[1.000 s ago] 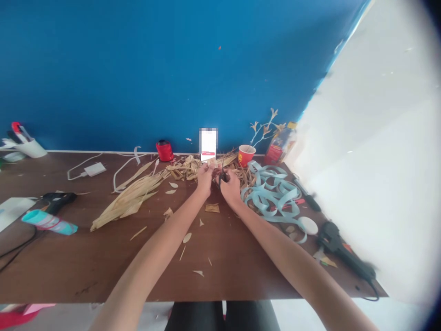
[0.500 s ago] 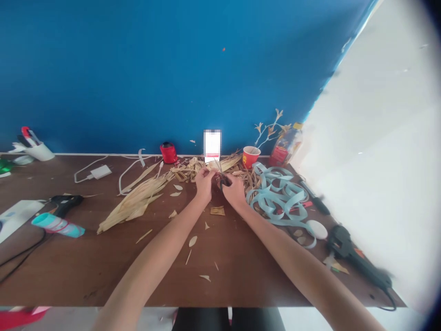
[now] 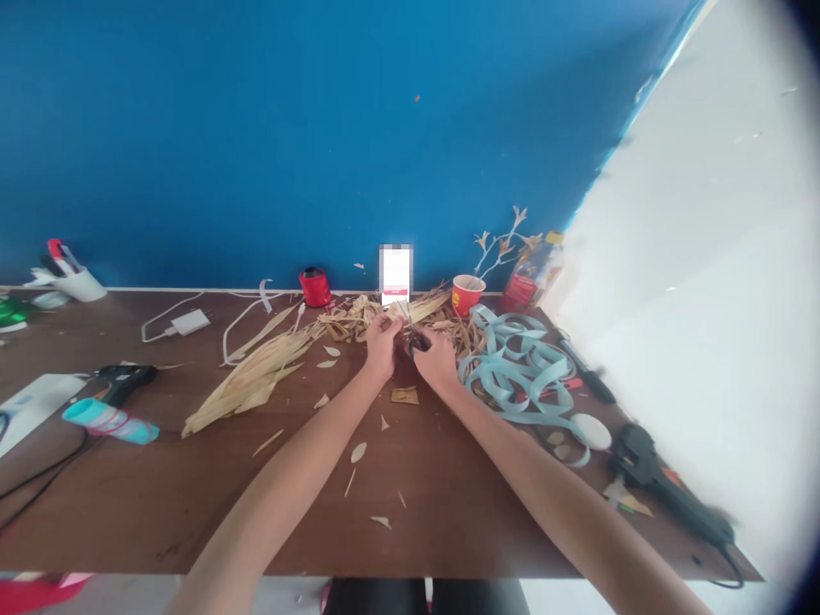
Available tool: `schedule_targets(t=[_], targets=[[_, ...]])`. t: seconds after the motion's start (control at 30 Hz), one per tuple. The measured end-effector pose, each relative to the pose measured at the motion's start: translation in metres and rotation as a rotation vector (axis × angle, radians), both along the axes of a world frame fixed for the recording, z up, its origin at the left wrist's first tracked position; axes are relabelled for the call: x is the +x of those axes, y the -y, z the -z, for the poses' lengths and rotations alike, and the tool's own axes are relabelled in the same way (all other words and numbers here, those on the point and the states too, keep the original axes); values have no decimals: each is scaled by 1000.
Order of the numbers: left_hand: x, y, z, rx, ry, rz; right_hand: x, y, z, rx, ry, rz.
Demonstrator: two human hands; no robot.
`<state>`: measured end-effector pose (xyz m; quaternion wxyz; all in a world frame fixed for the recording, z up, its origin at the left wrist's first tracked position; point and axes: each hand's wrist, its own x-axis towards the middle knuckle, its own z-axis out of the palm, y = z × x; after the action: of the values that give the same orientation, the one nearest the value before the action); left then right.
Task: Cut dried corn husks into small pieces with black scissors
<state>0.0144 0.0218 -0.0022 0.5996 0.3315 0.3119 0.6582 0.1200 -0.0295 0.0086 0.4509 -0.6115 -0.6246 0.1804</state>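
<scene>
My right hand is closed around the black handles of a pair of scissors, whose blades point up and away from me. Close beside it, my left hand pinches a small pale piece of dried husk at the blade tips. Whether the blades touch the piece is too small to tell. Behind both hands lies a heap of dried husk strips. A long bundle of dried corn husk stretches out to the left.
A phone stands against the wall, between a red spool and a red paper cup with husk flowers. Blue ribbon and a glue gun lie right. A blue roll and another glue gun lie left.
The scissors and the husk piece have shifted slightly between my hands, the blades now more upright. The whole view has moved a little; the things on the table stay put.
</scene>
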Motion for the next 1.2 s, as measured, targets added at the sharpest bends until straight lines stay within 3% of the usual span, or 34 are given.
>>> schedule_targets(t=[0.6,1.2], targets=[[-1,0,0,17,2,25,1,-1,2,-8,26,-1],[-3,-2,3,21,-47,-117,2,0,5,-13,105,-36]])
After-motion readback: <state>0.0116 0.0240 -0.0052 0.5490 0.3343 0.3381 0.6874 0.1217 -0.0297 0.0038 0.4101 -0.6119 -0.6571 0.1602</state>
